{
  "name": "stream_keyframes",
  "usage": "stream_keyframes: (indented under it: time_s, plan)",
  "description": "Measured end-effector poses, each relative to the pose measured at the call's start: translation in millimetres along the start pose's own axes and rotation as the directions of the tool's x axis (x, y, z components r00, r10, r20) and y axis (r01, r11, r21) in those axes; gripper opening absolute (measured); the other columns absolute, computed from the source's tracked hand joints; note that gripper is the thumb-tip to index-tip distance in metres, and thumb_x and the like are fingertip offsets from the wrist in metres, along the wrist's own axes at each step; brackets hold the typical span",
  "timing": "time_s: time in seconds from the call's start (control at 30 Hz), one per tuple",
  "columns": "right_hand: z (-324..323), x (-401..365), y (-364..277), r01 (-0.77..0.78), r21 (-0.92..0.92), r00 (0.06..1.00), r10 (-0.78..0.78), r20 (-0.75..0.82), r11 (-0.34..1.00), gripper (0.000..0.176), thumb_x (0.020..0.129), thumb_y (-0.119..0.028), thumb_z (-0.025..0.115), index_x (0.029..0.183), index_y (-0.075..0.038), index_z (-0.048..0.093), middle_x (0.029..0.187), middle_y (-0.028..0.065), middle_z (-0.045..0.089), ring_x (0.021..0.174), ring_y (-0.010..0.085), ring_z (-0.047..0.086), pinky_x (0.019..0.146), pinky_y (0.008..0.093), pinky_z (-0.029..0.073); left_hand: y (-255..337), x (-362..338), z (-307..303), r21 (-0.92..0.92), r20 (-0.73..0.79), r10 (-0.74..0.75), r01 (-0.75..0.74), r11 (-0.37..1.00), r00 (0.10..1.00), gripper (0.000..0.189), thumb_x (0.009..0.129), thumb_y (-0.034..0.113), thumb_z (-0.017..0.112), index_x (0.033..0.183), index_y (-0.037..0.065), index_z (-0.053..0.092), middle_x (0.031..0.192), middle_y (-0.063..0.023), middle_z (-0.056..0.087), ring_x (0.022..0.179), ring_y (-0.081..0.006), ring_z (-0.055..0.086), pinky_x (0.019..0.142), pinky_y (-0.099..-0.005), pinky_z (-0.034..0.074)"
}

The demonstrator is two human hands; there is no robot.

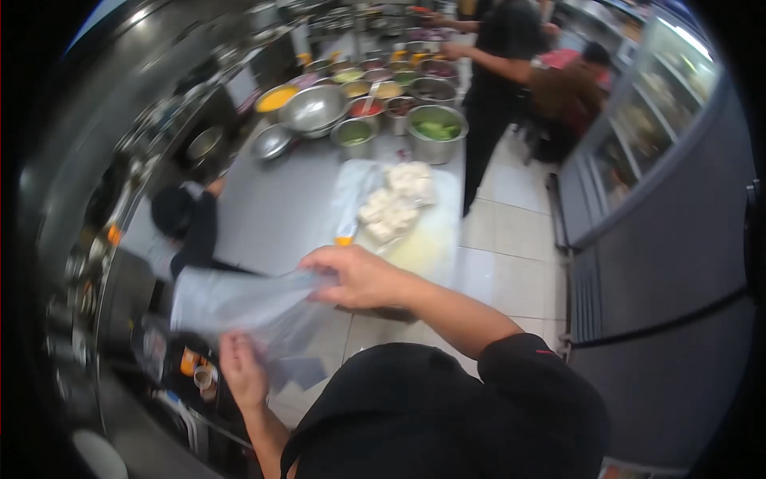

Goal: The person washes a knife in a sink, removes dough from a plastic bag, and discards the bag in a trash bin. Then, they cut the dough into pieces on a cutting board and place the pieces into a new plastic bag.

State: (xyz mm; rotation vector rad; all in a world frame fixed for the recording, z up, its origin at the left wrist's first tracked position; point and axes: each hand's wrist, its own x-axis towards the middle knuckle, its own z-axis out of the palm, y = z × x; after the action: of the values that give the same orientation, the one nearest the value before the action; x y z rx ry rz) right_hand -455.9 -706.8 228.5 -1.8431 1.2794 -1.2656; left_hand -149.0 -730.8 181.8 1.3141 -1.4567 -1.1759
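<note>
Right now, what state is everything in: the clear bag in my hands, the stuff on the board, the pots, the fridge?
clear plastic bag: held spread between left hand and right hand, blurred
bag of white chunks: lying on white cutting board
steel pot of green vegetables: uncovered, filled
large steel bowl: upright, uncovered
glass-door fridge: doors shut

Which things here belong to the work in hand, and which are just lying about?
In hand: clear plastic bag, gripped by left hand and right hand.
Lying about: white pieces on the cutting board, big steel bowl, pot of greens.
</note>
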Motion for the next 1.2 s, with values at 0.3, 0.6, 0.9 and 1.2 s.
stream_keyframes:
  time_s: [0.3,0.6,0.9,1.2]
  plan:
    - [-83.7,41.1,22.9,0.113,-0.451,0.946,-0.235,-0.223,0.885,0.082,0.065,-0.034,0.092,0.135,-0.012,0.057,0.109,0.0181,0.06,0.093,0.0332,0.062,0.081,0.043,0.052,70.7,85.0,72.0,0.396,0.367,0.017,-0.172,0.902,0.93,0.024,0.094,0.013,0.062,0.109,-0.005,0.067,0.1,-0.0088,0.068,0.09,-0.0143,0.062,0.081,-0.029,0.049]
    - [-17.5,89.2,18.4,0.053,-0.659,0.976,-0.179,-0.125,0.75,0.087,0.068,-0.018,0.083,0.147,-0.019,0.047,0.129,0.0212,0.052,0.103,0.0389,0.062,0.083,0.0458,0.055,56.2,224.5,88.5,-0.031,0.264,0.682,-0.7,0.713,0.682,0.03,0.096,0.007,0.057,0.124,-0.002,0.061,0.116,-0.0119,0.065,0.099,-0.017,0.06,0.086,-0.0298,0.049]
    - [-187.8,169.4,179.1,-0.493,-0.721,0.642,-0.355,-0.679,0.486,0.033,0.068,0.01,0.058,0.098,0.0,0.068,0.108,0.0206,0.061,0.102,0.0394,0.061,0.09,0.044,0.051,53.3,264.8,97.1,0.004,0.632,0.445,-0.576,0.817,0.635,0.062,0.09,0.013,0.07,0.146,0.002,0.046,0.136,-0.0173,0.057,0.116,-0.0279,0.063,0.098,-0.0379,0.049]
    - [-141.9,155.3,263.2,-0.728,-0.684,0.671,0.255,-0.696,0.047,0.05,0.081,-0.024,0.074,0.122,0.003,0.063,0.139,0.0257,0.046,0.117,0.0428,0.057,0.102,0.0489,0.046,-84.4,222.9,33.0,0.344,0.614,-0.128,-0.119,0.931,0.779,0.055,0.091,0.015,0.071,0.14,0.0,0.051,0.129,-0.0201,0.061,0.105,-0.0254,0.068,0.085,-0.0346,0.055]
